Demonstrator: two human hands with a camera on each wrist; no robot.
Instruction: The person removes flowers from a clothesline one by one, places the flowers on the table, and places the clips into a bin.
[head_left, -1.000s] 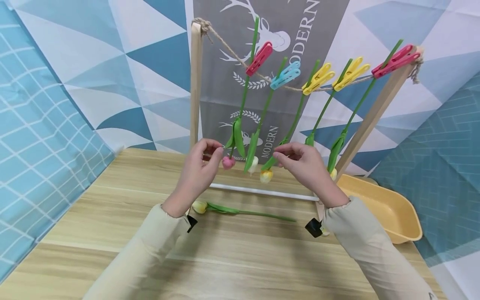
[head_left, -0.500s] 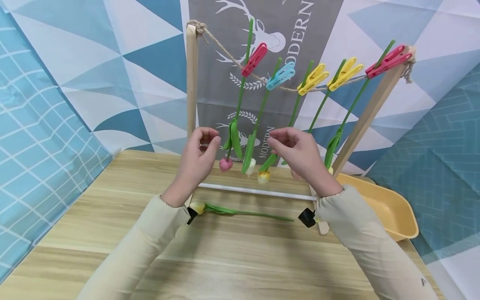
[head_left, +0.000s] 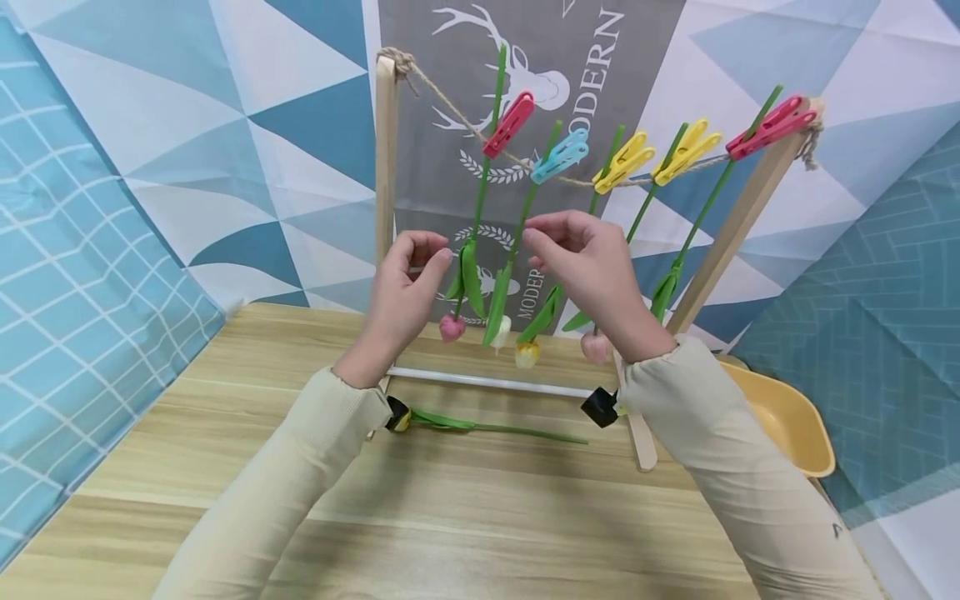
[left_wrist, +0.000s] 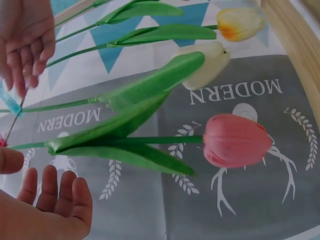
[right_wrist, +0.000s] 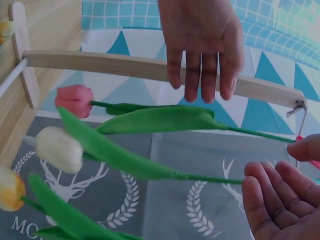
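Note:
Artificial tulips hang head down from a rope, each stem clipped by a clothespin. My left hand [head_left: 408, 279], fingers loosely bent, is beside the leaves of the pink tulip [head_left: 452, 327], under a red clothespin [head_left: 510, 125]. My right hand [head_left: 588, 262] holds nothing; its fingertips are near the stem of the white tulip [left_wrist: 212, 65], below a blue clothespin [head_left: 560, 157]. Whether they touch that stem I cannot tell. Partly behind the right hand hang a yellow tulip [head_left: 527, 355] and a pale pink one [head_left: 596, 348], under yellow clothespins [head_left: 625, 163].
The rope [head_left: 450, 96] spans two wooden posts [head_left: 386, 158], joined low down by a white rod [head_left: 495, 384]. One tulip [head_left: 517, 431] lies on the wooden table [head_left: 450, 533]. An orange basin [head_left: 813, 429] stands at the right, partly behind the right sleeve.
Both hands have risen. The right hand has also moved left, from the yellow tulip's leaf toward the white tulip's stem, and the pale pink bloom now shows below it.

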